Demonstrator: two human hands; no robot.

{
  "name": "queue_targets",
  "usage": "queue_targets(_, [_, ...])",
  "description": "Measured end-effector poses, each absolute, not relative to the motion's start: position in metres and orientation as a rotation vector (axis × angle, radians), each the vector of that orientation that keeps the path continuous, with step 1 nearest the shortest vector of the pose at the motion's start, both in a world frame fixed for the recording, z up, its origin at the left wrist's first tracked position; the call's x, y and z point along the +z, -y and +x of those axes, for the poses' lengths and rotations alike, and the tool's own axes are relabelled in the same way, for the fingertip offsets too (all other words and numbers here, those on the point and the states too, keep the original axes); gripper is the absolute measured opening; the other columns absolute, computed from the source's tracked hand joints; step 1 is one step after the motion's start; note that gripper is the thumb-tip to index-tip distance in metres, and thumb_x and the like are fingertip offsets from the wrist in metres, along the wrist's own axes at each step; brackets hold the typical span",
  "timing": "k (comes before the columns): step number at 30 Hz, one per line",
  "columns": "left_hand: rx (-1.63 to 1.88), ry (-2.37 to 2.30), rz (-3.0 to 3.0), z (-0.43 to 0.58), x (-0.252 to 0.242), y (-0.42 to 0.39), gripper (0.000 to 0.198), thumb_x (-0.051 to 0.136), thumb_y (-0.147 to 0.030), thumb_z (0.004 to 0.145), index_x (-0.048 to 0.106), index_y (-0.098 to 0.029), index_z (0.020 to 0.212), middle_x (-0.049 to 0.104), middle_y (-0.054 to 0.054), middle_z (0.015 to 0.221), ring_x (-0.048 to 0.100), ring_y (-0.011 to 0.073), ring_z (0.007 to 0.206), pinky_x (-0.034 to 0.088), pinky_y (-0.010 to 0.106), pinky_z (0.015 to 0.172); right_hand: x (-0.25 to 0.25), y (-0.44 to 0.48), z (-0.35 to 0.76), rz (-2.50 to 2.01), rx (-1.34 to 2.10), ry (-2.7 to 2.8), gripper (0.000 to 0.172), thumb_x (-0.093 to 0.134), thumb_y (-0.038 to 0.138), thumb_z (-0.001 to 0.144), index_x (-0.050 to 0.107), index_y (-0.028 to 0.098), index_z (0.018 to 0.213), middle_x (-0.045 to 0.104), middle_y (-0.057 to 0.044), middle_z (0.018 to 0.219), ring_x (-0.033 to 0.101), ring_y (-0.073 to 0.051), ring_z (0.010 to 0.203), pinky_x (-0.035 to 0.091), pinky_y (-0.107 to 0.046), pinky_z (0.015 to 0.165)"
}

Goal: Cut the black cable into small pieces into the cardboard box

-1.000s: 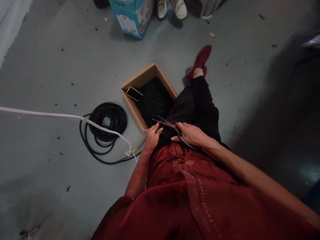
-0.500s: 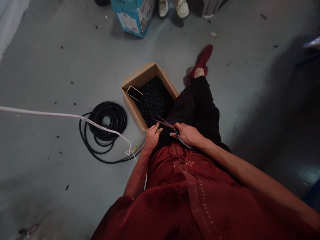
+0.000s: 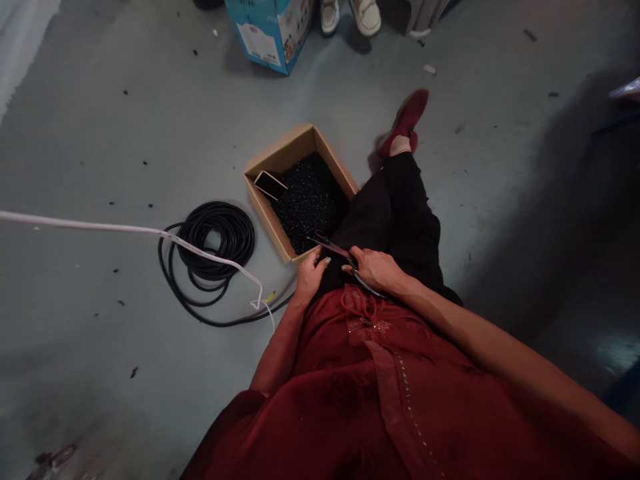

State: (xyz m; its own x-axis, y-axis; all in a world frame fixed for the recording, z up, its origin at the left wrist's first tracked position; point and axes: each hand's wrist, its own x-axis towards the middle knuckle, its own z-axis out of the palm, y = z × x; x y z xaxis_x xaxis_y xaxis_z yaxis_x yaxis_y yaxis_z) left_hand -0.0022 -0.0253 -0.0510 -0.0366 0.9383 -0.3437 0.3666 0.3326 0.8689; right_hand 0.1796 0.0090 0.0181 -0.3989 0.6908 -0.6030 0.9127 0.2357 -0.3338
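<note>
An open cardboard box (image 3: 290, 155) holds many small black pieces (image 3: 313, 200).

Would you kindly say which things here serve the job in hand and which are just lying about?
Seemingly in use:
scissors, in the right hand
cardboard box of small black pieces
black coil beside it

Apparently just lying about:
blue box
scattered dark scraps

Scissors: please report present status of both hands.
Right hand holds scissors. Left hand nearby, grip unclear. Black trouser leg partly hides cardboard box.
</note>
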Motion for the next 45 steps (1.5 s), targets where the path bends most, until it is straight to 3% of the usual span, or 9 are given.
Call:
queue_targets(11, [0.654, -1.659, 1.246, -0.006, -0.064, 0.022, 0.035, 0.057, -0.026, 0.077, 0.061, -0.019, 0.111, 0.065, 0.006, 0.107, 0.058, 0.0215, 0.101, 0.044, 0.039, 0.092, 0.018, -0.012, 0.176, 1.463, -0.889, -2.133, 0.047, 0.027, 0.055, 0.087, 0.046, 0.018, 0.110, 0.063, -0.015, 0.096, 0.061, -0.027, 0.085, 0.041, -0.033, 0.067])
queue_targets(25, [0.562, -1.662, 1.338, -0.010, -0.072, 0.015, 0.030, 0.056, -0.022, 0.077, 0.064, -0.020, 0.106, 0.063, 0.004, 0.088, 0.058, 0.0170, 0.087, 0.044, 0.030, 0.083, 0.019, -0.022, 0.170, 1.414, -0.817, -2.118, 0.042, 0.030, 0.047, 0.088, 0.048, 0.016, 0.110, 0.065, -0.017, 0.093, 0.062, -0.029, 0.086, 0.043, -0.036, 0.069])
queue_targets(35, [0.615, -1.661, 1.236, -0.011, -0.073, 0.015, 0.034, 0.054, -0.027, 0.079, 0.061, -0.019, 0.111, 0.061, 0.005, 0.095, 0.058, 0.0126, 0.074, 0.046, 0.027, 0.075, 0.020, -0.024, 0.173, 1.449, -0.794, -2.080, 0.051, 0.030, 0.057, 0.086, 0.049, 0.017, 0.111, 0.065, -0.015, 0.092, 0.062, -0.028, 0.085, 0.043, -0.034, 0.068])
queue_targets(42, [0.810, -1.569, 0.947, -0.010, -0.059, 0.014, 0.043, 0.049, -0.036, 0.081, 0.054, -0.018, 0.120, 0.062, 0.001, 0.074, 0.052, 0.0079, 0.060, 0.044, 0.021, 0.063, 0.023, -0.022, 0.191, 1.548, -0.985, -2.040, 0.061, 0.021, 0.069, 0.081, 0.052, 0.021, 0.103, 0.065, -0.012, 0.085, 0.062, -0.027, 0.079, 0.038, -0.029, 0.060])
queue_targets(45, [0.844, -1.550, 0.938, -0.010, -0.056, 0.015, 0.045, 0.047, -0.035, 0.083, 0.050, -0.018, 0.125, 0.062, 0.001, 0.078, 0.052, 0.0074, 0.064, 0.044, 0.020, 0.066, 0.027, -0.019, 0.198, 1.573, -1.038, -2.066, 0.060, 0.021, 0.069, 0.081, 0.052, 0.022, 0.102, 0.066, -0.010, 0.083, 0.062, -0.025, 0.077, 0.036, -0.028, 0.058])
